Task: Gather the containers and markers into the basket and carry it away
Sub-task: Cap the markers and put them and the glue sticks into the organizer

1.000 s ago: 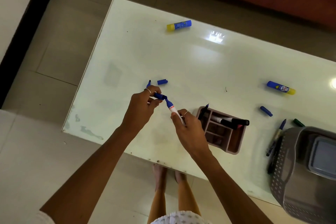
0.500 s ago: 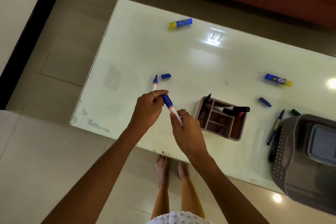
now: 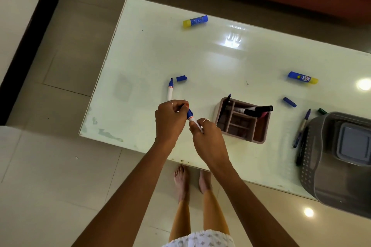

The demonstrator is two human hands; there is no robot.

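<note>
One pale green glass-topped table fills most of the view, standing on a tiled floor. At its right end sits a grey perforated plastic basket, with a grey lidded plastic container inside it. Nearer the middle rests a brown plastic compartment organiser, holding a black-capped marker laid across its top edge and an uncapped blue-tipped pen standing at its far left corner.

Both hands meet just left of the organiser, above the table's near edge. The left hand is curled round the blue cap end of a white-barrelled blue marker, while the right hand pinches the white barrel between thumb and fingers; whether the cap is fully seated cannot be told.

Two blue-and-yellow glue sticks lie well apart: one near the far edge, the other toward the right. An uncapped white marker with a blue tip lies just beyond the left hand, with a loose blue cap beside its tip. Between organiser and basket lies another loose blue cap. Just beside the basket's left wall lie a blue pen, a dark marker and a green cap.
</note>
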